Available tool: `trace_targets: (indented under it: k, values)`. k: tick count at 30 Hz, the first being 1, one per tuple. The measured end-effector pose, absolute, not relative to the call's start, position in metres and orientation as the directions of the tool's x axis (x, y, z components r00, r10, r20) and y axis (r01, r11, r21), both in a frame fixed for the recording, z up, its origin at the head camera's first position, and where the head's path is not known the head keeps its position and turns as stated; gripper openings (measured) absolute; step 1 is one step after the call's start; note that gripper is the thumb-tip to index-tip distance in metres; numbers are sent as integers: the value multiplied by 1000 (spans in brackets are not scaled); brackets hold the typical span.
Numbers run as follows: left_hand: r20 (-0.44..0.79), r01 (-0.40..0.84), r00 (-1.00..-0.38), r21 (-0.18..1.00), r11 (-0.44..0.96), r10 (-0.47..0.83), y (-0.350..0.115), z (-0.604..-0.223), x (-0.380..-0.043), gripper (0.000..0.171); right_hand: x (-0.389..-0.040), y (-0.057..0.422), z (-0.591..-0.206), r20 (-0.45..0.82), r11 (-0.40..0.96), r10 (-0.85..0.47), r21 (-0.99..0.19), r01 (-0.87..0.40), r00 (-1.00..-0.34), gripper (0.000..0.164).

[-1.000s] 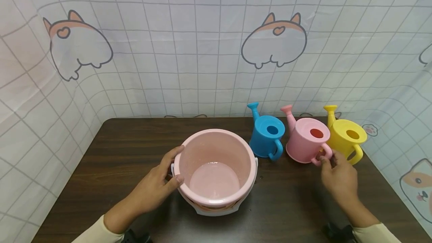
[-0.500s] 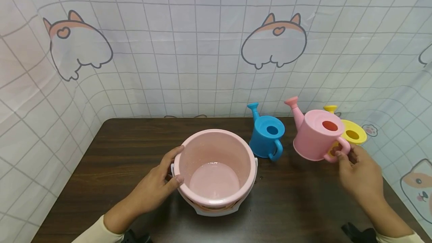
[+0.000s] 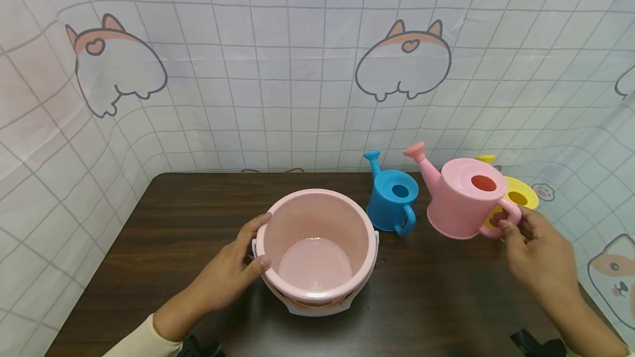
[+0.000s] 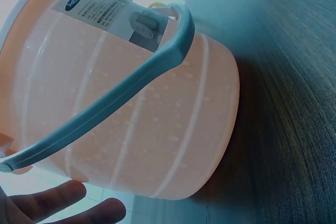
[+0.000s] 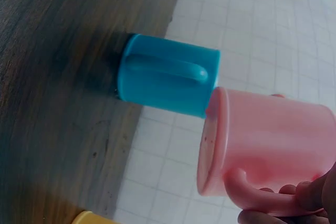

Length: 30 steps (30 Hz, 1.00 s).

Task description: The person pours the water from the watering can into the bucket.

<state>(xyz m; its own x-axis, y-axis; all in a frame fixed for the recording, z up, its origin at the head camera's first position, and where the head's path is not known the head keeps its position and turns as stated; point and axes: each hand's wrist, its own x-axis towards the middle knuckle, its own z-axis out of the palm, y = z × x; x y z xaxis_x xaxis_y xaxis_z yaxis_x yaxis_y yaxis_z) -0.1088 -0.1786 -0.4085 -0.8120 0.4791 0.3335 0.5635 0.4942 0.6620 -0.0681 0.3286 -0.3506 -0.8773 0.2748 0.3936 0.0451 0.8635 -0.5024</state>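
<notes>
My left hand (image 3: 225,274) rests on the left rim of the pink bucket (image 3: 317,299), thumb and index finger spread over its edge. In the left wrist view, two extended fingers (image 4: 52,200) show beside the bucket wall (image 4: 152,129). With the right hand (image 3: 541,252) I grip the handle of a pink watering can (image 3: 461,208). Raised off the table, the can has its spout pointing left and up; its base shows in the right wrist view. Left of it stands a blue watering can (image 3: 389,208). Partly hidden behind the pink one is a yellow watering can (image 3: 526,191).
The dark wooden table (image 3: 198,208) carries the bucket and cans. A white grid-patterned curtain (image 3: 297,70) with cartoon corgis hangs behind and beside it. The bucket's hinged handle (image 4: 121,98) hangs down its side, near a label (image 4: 105,14).
My right hand has lifted the pink watering can from the table and moved it up and right, in front of the yellow one. The left hand and bucket have stayed put.
</notes>
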Motion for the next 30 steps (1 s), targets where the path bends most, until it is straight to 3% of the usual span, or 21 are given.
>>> trace_targets:
  k: [17, 30]
  values:
    - [327, 554, -818, 670, 494, 473, -179, -410, -109, 71, -66, 309, -336, 470, 861, 155, -495, -114, -869, 27]
    - [326, 559, -813, 668, 491, 481, -178, -410, -109, 70, -62, 301, -327, 457, 859, 111, -491, -146, -883, 21]
